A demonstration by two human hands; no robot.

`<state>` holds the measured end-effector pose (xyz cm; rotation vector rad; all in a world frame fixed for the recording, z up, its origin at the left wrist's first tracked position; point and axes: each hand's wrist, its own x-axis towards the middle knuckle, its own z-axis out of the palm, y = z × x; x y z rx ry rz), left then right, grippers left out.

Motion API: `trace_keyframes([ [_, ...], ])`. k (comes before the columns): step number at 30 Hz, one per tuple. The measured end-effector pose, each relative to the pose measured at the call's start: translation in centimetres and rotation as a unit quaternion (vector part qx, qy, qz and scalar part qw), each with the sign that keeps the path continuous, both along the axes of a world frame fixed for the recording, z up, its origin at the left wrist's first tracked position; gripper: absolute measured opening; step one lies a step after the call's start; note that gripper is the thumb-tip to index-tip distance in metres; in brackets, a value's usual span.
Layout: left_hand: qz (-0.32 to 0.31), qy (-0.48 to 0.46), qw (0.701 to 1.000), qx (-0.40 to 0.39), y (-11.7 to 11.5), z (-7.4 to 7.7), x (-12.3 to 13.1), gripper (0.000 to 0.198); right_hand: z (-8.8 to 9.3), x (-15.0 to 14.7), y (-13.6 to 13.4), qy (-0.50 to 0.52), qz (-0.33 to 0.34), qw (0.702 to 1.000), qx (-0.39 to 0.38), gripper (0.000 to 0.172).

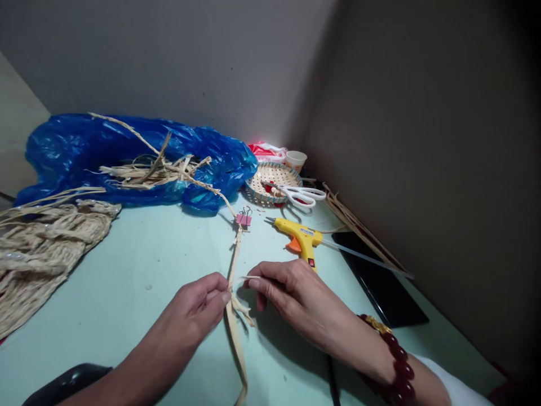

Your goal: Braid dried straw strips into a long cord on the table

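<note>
A pale strand of dried plant fibre (234,265) runs from the blue bag down toward the near edge, twisted in its far part and flat below. My left hand (200,307) pinches it between thumb and fingertips where loose ends (243,310) stick out to the right. Just right of the strand, my right hand (291,293) is closed in a pinch on a thin fibre strip (249,277). Its lower fingers are partly hidden. A pink binder clip (243,220) grips the strand farther up the table.
A blue plastic bag (220,152) holds loose fibres (139,172). Woven braid (54,242) lies left. Right of the strand are a yellow glue gun (296,230), white-handled scissors (306,195) on a shallow basket (257,192), a cup (296,159), and a black flat panel (380,282) by the wall.
</note>
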<state>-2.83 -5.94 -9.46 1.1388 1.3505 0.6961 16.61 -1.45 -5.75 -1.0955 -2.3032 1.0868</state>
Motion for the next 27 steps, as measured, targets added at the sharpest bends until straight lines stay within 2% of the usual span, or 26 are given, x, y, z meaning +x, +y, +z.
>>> trace_keyframes([
  [5, 0.086, -0.049, 0.995, -0.009, -0.4, 1.2, 1.0, 0.027, 0.2, -0.3, -0.5, -0.028, -0.052, 0.998, 0.021, 0.039],
  [8, 0.098, -0.046, 0.994, 0.000, -0.6, 1.1, 1.1, 0.025, 0.8, -0.3, -0.7, -0.033, -0.042, 0.999, 0.003, 0.046],
  [12, 0.082, -0.041, 0.996, 0.013, -0.5, 0.6, 0.7, 0.025, 1.1, -0.3, -1.1, -0.009, -0.030, 0.999, 0.012, 0.043],
  [18, -0.007, -0.040, 0.999, 0.029, -0.1, 0.4, 0.0, 0.027, 0.0, -1.3, -3.0, 0.044, -0.100, 0.994, -0.030, 0.029],
  [23, -0.001, -0.040, 0.999, 0.026, -0.1, 0.4, 0.2, 0.025, -0.2, -1.9, -4.6, -0.028, -0.108, 0.994, -0.005, 0.023],
  [27, -0.031, -0.001, 0.999, 0.028, 0.0, 0.9, 0.4, 0.020, -0.5, -2.0, -4.7, -0.058, -0.108, 0.992, 0.015, 0.022],
])
